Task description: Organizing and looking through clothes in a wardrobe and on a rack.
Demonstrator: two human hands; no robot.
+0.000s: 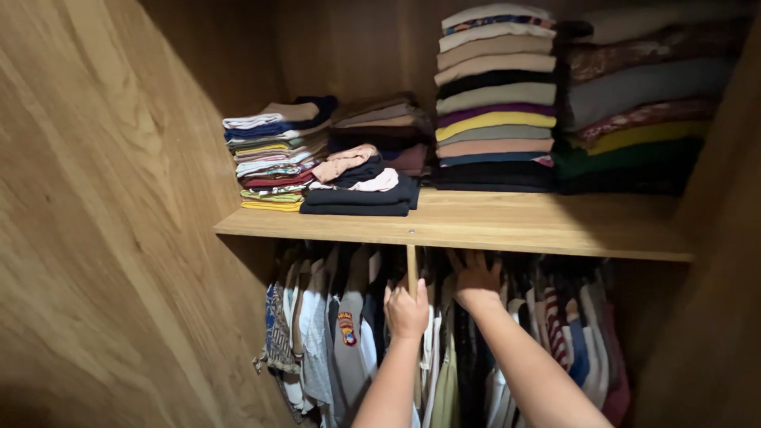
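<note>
We face a wooden wardrobe [119,238], its shelf [476,226] stacked with folded clothes [495,95]. Below, among hanging shirts [333,333], our left hand [406,311] and right hand [476,277] reach up; we cannot tell whether either grips anything.

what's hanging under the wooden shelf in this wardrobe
Under the wooden shelf hangs a packed row of shirts. The left hand and right hand reach up among them. The shelf's front edge hides the rail and hanger tops.
</note>
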